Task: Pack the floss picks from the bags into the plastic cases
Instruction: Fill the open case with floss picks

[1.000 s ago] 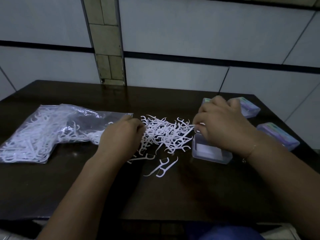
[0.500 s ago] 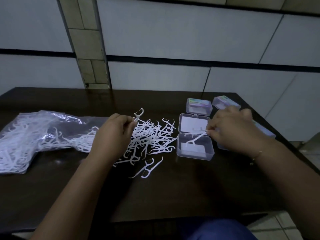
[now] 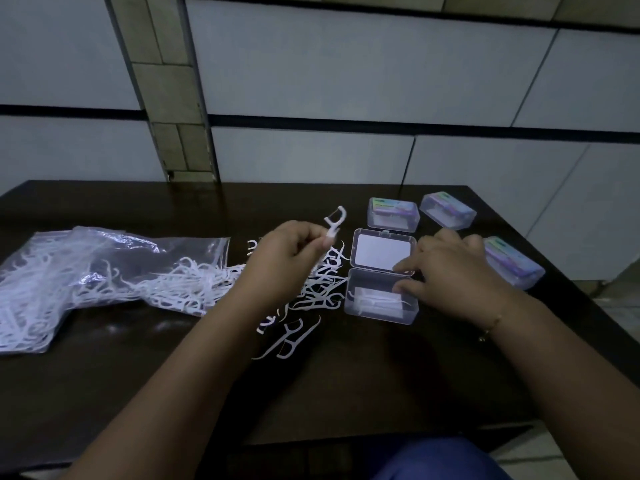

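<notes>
Lifted clear of the loose pile point(image 3: 322, 282), a light, stiff floss pick point(image 3: 334, 223) is pinched by its handle in the left hand point(image 3: 287, 261), while the right hand point(image 3: 446, 271), fingers straight, steadies the open case point(image 3: 381, 299) holding a few picks.

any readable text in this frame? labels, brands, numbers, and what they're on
No text can be read.
Closed case at the back: colourful lid label, print too blurred.
Closed case at the back right: same, blurred.
Closed case at the right: same, blurred.
Open case: white insert, no print visible.
</notes>
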